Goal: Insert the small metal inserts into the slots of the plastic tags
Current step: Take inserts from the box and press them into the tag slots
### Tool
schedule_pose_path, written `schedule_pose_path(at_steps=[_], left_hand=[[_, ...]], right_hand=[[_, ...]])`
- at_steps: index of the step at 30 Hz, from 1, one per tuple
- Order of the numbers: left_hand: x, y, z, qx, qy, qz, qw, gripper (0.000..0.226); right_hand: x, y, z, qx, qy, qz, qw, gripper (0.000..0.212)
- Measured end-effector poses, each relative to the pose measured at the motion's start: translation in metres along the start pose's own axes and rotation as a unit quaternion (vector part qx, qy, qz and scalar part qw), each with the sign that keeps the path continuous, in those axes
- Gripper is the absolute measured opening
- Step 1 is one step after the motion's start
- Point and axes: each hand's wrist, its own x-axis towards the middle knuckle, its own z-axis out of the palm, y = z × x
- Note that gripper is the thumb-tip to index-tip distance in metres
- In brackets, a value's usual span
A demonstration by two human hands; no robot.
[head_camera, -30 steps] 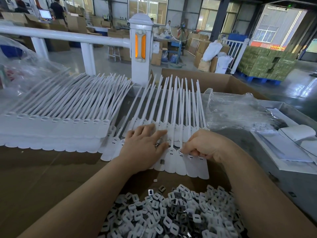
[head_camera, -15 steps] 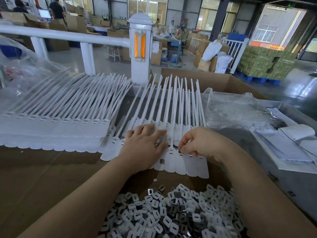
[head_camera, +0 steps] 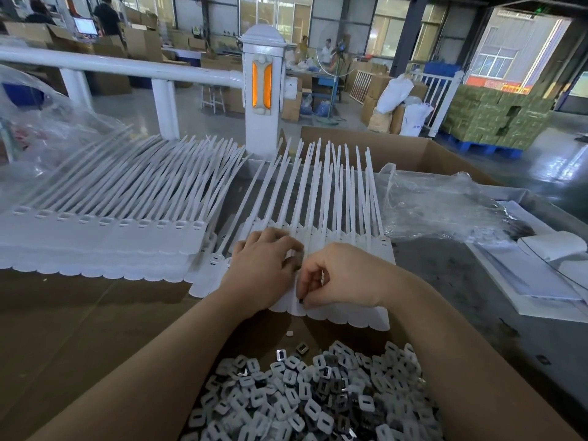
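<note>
A fanned row of white plastic tags (head_camera: 350,313) with long thin tails lies on the brown cardboard surface in front of me. My left hand (head_camera: 261,268) presses down on the tags' heads on the left side of the row. My right hand (head_camera: 346,275) is beside it, its thumb and fingertips pinching a small dark metal insert (head_camera: 300,301) against a tag's flat body. A heap of small white and metal inserts (head_camera: 318,402) fills the near foreground between my forearms. A second, neatly stacked row of tags (head_camera: 95,243) lies to the left.
A crumpled clear plastic bag (head_camera: 445,205) sits right of the tags, with white sheets (head_camera: 541,281) beyond it. An open cardboard box (head_camera: 413,151) and a white railing post (head_camera: 262,90) stand behind. Another clear bag (head_camera: 38,128) is far left.
My right hand has moved left and toward me, from the tag heads down to a loose insert lying on the tag bodies, and now pinches it. My left hand has stayed in place.
</note>
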Motion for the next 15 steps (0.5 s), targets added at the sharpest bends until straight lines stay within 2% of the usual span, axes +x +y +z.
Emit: schedule_pose_path(at_steps=[15], left_hand=[[-0.0044,0.0018,-0.0011,0.02,0.003,0.015,1.0,0.035]], right_hand=[[-0.001,-0.0066,0.001,-0.051,-0.014,0.024,0.998,0.015]])
